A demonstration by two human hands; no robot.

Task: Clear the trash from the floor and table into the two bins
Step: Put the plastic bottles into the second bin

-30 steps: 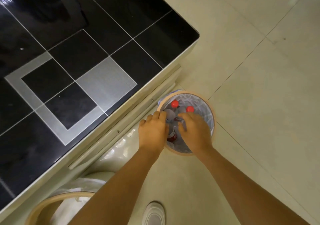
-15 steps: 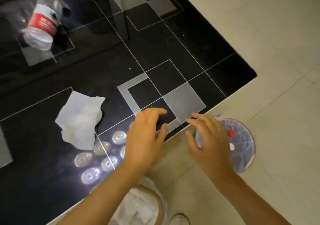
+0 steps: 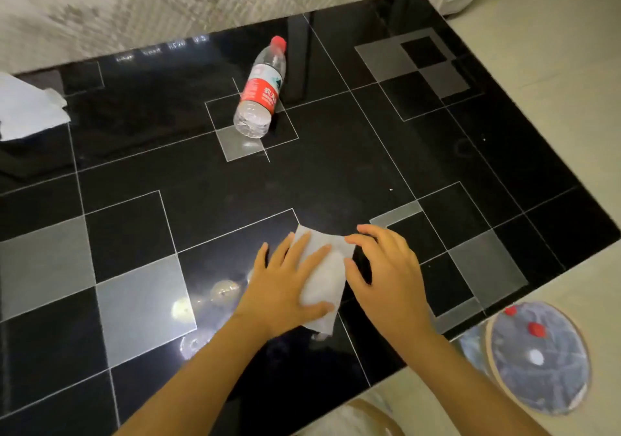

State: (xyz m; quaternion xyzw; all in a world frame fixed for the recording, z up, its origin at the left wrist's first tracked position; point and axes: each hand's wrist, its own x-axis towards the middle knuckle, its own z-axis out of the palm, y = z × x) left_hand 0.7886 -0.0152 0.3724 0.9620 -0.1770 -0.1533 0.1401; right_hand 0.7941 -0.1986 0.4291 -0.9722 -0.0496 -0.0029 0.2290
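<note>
Tissue [image 3: 324, 276] lies flat on the black table [image 3: 369, 140] near its front edge; left hand [image 3: 285, 287] presses it with straight fingers, right hand [image 3: 386, 277] hovers spread (likely to gather it for the bin [image 3: 497, 378]).

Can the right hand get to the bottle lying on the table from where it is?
Probably yes. The right hand holds nothing, resting by the tissue. The bottle lies on its side further back on the table, with bare glass between them and nothing in the way. It looks like a long forward stretch.
</note>
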